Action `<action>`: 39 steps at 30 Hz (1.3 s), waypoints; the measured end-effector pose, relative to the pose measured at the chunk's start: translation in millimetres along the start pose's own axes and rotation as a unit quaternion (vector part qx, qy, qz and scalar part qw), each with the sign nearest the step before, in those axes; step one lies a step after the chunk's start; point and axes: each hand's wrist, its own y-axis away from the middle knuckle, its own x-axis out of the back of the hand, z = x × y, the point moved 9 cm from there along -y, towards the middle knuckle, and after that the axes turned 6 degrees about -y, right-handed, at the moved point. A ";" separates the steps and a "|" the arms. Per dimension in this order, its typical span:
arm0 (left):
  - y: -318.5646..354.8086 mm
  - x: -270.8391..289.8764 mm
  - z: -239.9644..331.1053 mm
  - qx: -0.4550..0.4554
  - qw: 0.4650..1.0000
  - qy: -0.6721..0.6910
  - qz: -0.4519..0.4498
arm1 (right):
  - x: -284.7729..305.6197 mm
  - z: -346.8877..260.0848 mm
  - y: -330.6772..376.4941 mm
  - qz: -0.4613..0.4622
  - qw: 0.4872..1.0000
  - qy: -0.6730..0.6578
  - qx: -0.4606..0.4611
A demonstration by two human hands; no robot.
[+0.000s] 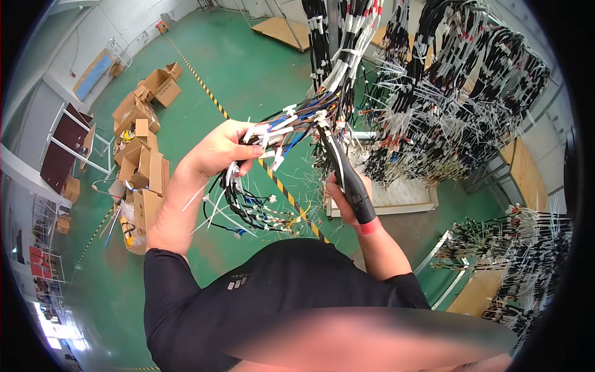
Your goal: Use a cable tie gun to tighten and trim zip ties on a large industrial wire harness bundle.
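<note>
A wire harness of black, blue, brown and white wires hangs in front of me, with white connectors and cable ties on it. My left hand is closed around its left part, thumb and fingers pinching the wires near several white connectors. Below that hand dangle loose wire ends with small plugs. In my right hand is a long black hand tool that looks like a cable tie gun, gripped by its lower body. Its narrow nose meets the bundle at a white tie. Part of the right fingers is hidden behind the tool.
Many bundled harnesses hang at the right, bristling with white tie tails, above a pale tray. More hang at the lower right. Open cardboard boxes line the left. A yellow-black floor stripe crosses the green floor.
</note>
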 end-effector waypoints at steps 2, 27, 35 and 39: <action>-0.2 0.9 -1.9 -0.002 1.000 -0.001 -0.003 | 7.2 -6.9 -3.1 -0.005 0.999 0.037 0.018; -12.5 5.4 -22.8 -0.034 0.995 0.088 -0.044 | 19.3 13.5 19.5 0.000 0.966 0.234 0.113; -19.9 12.0 -33.3 -0.028 0.996 0.075 -0.036 | -21.1 26.0 65.3 0.032 0.999 0.000 0.001; -20.3 0.1 -27.0 -0.030 0.998 0.064 -0.004 | -79.6 21.9 60.6 -0.106 0.978 -0.179 0.001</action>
